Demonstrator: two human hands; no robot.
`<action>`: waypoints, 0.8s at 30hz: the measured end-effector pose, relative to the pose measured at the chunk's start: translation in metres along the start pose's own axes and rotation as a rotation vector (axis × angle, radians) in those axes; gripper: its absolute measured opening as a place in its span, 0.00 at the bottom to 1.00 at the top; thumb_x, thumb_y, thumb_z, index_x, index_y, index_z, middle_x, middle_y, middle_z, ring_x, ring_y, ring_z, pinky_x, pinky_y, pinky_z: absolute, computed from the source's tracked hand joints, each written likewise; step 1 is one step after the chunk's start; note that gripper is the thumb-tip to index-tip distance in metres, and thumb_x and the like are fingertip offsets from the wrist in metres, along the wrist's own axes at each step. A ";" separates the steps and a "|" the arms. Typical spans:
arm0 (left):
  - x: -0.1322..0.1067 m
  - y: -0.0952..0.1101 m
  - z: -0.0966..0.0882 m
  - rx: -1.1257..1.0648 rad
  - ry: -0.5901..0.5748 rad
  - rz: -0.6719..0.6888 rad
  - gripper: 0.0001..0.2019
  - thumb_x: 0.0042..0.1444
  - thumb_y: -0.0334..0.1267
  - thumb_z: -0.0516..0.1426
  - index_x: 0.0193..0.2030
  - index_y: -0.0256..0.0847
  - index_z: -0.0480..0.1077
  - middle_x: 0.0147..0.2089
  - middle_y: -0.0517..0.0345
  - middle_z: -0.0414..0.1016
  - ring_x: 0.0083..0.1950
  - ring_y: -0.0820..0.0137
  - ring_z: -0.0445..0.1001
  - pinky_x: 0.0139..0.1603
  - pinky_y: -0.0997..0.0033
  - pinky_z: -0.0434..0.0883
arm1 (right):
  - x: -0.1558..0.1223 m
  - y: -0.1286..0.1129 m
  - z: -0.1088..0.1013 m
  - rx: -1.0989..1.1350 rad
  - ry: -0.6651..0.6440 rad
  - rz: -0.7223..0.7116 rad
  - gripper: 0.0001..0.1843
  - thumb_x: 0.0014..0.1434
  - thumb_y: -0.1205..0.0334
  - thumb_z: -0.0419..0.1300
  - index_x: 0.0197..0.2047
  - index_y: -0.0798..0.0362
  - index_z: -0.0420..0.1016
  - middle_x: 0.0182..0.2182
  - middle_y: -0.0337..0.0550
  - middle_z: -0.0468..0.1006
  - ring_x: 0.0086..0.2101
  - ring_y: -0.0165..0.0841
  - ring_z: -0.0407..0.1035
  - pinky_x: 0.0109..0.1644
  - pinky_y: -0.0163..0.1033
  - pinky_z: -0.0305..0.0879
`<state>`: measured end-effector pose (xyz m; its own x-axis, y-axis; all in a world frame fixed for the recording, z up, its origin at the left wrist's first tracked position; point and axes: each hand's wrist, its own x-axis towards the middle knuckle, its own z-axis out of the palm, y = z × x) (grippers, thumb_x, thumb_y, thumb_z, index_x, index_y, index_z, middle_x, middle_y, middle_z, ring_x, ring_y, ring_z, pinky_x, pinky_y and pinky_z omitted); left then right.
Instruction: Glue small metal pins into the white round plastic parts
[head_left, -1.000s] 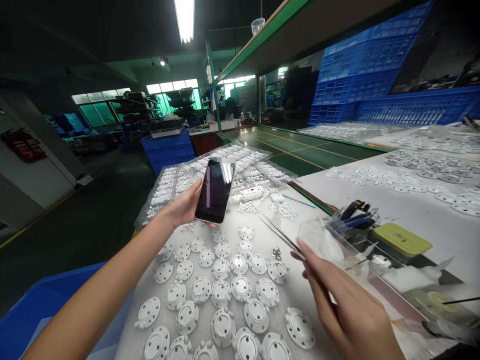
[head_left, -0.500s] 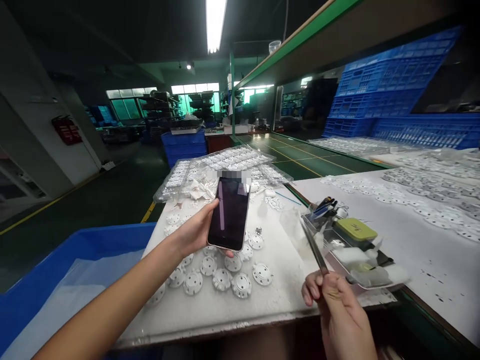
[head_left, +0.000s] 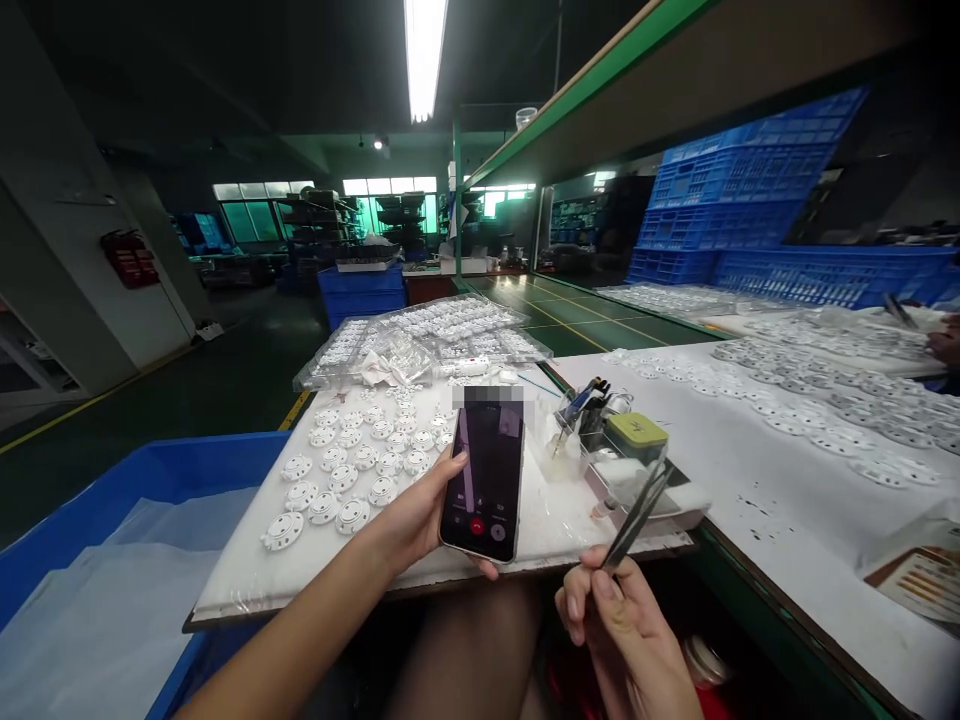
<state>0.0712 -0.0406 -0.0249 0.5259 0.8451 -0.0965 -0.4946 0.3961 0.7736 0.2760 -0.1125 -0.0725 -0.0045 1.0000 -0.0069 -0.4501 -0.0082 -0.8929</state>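
Note:
A dark smartphone (head_left: 484, 480) with a red round button on its lit screen is held upright by my left hand (head_left: 420, 515), thumb along its left edge. My right hand (head_left: 626, 625) pinches metal tweezers (head_left: 637, 515), their tips pointing up and to the right, in front of the tool tray. White round plastic parts (head_left: 343, 478) with small holes lie in loose rows on the white foam sheet (head_left: 247, 570), left of and behind the phone. The phone and left forearm hide part of the sheet.
A tray (head_left: 637, 530) at right holds a yellow-green box (head_left: 636, 437) and pens. Clear trays of white parts (head_left: 450, 325) lie behind. A blue bin (head_left: 172, 460) stands at left, stacked blue crates (head_left: 705, 200) back right. Another person's hand (head_left: 946, 340) shows at the far right.
The phone has moved lower and right in view, and its screen now shows call buttons. The tweezers now tilt right instead of left. More white parts are visible at left as the view shifted.

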 end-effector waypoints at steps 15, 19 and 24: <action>0.019 -0.047 0.018 -0.079 -0.092 0.026 0.25 0.67 0.46 0.49 0.68 0.52 0.50 0.57 0.41 0.70 0.44 0.50 0.78 0.28 0.55 0.79 | 0.010 0.003 -0.029 -0.269 0.152 -0.225 0.19 0.63 0.46 0.56 0.49 0.52 0.69 0.29 0.41 0.73 0.30 0.30 0.65 0.39 0.36 0.64; 0.028 -0.058 0.018 -0.137 -0.108 -0.002 0.27 0.66 0.49 0.49 0.69 0.48 0.51 0.57 0.39 0.70 0.47 0.47 0.77 0.31 0.51 0.78 | 0.020 -0.001 -0.031 -0.253 0.168 -0.264 0.15 0.62 0.50 0.59 0.46 0.51 0.69 0.37 0.44 0.76 0.34 0.30 0.67 0.44 0.37 0.67; 0.035 -0.069 0.020 -0.221 -0.128 -0.039 0.27 0.66 0.50 0.49 0.69 0.46 0.50 0.59 0.38 0.69 0.45 0.50 0.77 0.33 0.52 0.78 | 0.028 -0.003 -0.041 -0.291 0.227 -0.207 0.17 0.60 0.49 0.60 0.47 0.51 0.70 0.35 0.43 0.75 0.31 0.28 0.65 0.39 0.32 0.67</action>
<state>0.1370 -0.0452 -0.0691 0.6237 0.7809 -0.0331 -0.6041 0.5085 0.6136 0.3139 -0.0847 -0.0888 0.2709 0.9556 0.1158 -0.1497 0.1606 -0.9756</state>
